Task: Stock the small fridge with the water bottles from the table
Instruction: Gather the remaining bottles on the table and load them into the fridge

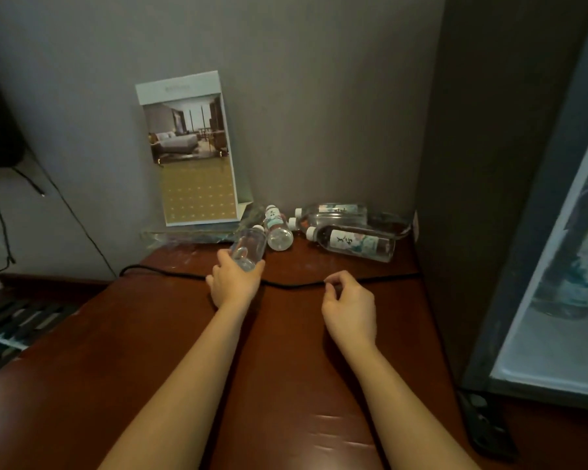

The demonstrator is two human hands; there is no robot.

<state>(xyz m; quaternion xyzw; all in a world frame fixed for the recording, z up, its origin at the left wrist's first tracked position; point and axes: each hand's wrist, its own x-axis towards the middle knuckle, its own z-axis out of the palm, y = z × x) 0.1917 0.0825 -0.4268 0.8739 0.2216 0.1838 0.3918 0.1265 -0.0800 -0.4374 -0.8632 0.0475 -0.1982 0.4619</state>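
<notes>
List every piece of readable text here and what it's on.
Calendar: header and date grid too blurred to read.
Right bottle: black brush characters on label, unreadable.
Held bottle: no label visible.
Other bottles: labels too small.
No text is legible.

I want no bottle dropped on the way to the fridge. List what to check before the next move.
1. Grip: ok. The left hand holds a water bottle by its base end.
2. Spare hand: ok. The right hand is loosely curled and holds nothing.
3. Path: not ok. A black cable crosses the table by both hands.
4. Fridge door: cannot tell. Only the edge of the small fridge shows at the right.
5. Stock left: not ok. Several other bottles lie on their sides by the wall.
</notes>
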